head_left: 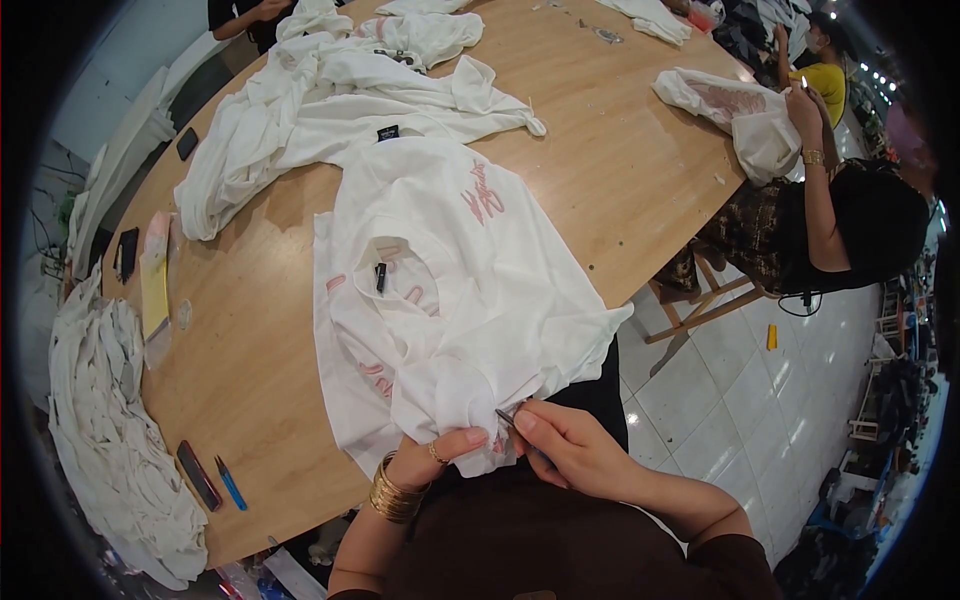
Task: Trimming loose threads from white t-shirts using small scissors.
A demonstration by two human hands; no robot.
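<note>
Wooden table [620, 170] carries a limp, light white shirt [440, 270], its bunched near hem pinched shut in the left hand [440, 455] while the right hand [565, 445] grips small snips [507, 419] there.

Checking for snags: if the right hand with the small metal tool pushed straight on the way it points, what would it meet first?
Probably the bunched white T-shirt fabric at the tool's tip, pinched by the left hand. The right hand points left and slightly up; depth is unclear.
</note>
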